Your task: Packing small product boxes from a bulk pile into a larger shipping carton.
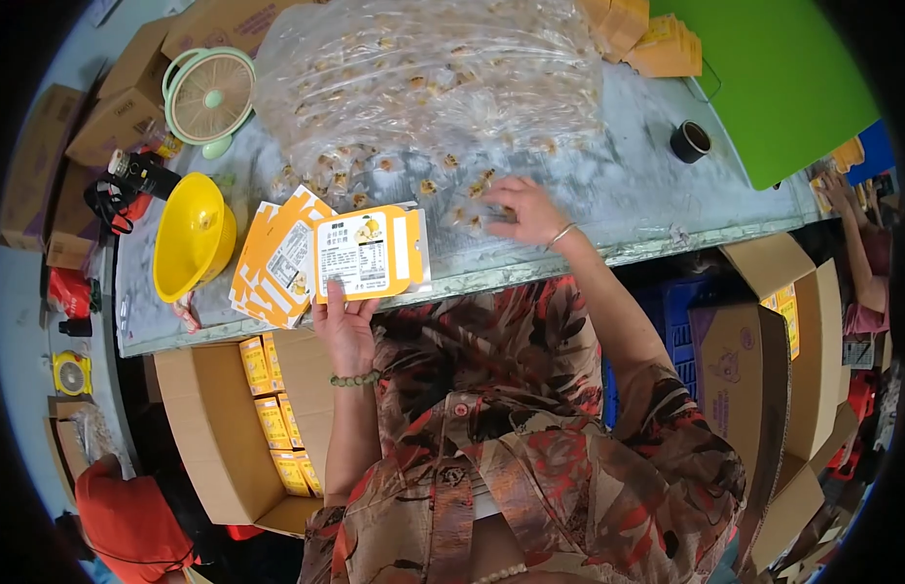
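The left hand grips the near edge of a flat carton, with one digit on the printed face; the remaining fingertips are concealed behind the card. The right hand is held low over the bench, fingers partly curled toward the left. Its fingertips are blurred and overlap small packets; whether they pinch a packet cannot be determined.

Farther out from both hands, a large bag is cut off by the upper border. Creases and glare obscure its contents, apart from scattered amber-brown specks. To the left of the left hand, a fan of flat cartons is overlapped by the held carton; their number cannot be counted. Below the left hand, the bench edge and forearm hide part of an open box.

Materials: the held carton is thin orange-and-white card with rounded contours. The packets are clear, crinkled film. The bench surface is mottled grey. Left of the fanned cartons is a round, smooth yellow bowl. The box is brown corrugated board, containing yellow rectangular cartons. Farther right of the right hand lies a short, dark cylindrical cup.
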Demonstrator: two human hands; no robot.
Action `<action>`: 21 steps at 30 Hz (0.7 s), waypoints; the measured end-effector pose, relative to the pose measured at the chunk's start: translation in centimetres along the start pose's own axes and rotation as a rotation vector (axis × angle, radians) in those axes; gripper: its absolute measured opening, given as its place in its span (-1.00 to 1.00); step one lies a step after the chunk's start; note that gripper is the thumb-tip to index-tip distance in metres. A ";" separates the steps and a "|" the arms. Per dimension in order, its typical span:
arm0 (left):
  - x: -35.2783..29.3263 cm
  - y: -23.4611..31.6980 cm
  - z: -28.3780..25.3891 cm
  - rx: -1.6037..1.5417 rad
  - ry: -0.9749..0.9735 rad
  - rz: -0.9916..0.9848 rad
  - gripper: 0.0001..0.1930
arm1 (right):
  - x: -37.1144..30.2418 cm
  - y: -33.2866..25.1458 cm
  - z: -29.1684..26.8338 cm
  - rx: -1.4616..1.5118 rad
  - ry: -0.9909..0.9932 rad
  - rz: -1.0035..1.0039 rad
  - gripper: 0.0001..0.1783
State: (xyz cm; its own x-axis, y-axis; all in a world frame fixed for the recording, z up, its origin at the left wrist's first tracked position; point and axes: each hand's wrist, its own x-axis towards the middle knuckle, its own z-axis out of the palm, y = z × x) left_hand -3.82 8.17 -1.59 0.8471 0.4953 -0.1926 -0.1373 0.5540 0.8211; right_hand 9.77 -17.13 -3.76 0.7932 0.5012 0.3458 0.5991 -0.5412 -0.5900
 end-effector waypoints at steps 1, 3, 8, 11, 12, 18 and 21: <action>0.0 0.0 0.0 0.001 0.001 0.000 -0.78 | -0.1 0.0 0.2 -0.074 -0.080 -0.075 -0.68; 0.0 0.2 0.1 0.000 0.012 0.008 -0.77 | -0.1 0.5 0.2 0.027 -0.095 -0.081 -0.67; 0.0 0.2 0.1 0.018 -0.003 0.011 -0.77 | 1.5 1.2 -0.1 0.190 -0.060 -0.012 -0.67; 0.2 0.0 0.0 0.026 -0.003 0.009 -0.77 | 2.7 0.1 0.7 -0.042 -0.101 -0.045 -0.70; 0.2 0.0 0.0 0.034 0.000 0.009 -0.77 | 2.6 -0.3 0.9 -0.075 -0.180 -0.044 -0.69; 0.7 0.5 -0.1 0.120 0.066 0.097 -0.77 | 1.9 -1.8 -4.0 0.084 -0.266 -0.029 -0.55; 1.0 0.6 0.5 0.140 0.065 0.118 -0.78 | 0.2 -0.4 -6.0 0.018 -0.322 0.114 -0.42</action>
State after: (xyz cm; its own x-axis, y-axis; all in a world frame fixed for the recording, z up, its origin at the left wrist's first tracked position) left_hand -2.79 8.68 -1.02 0.7937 0.5961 -0.1213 -0.1567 0.3931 0.9060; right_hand 10.36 -20.86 0.89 0.7784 0.6270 0.0307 0.5044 -0.5956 -0.6251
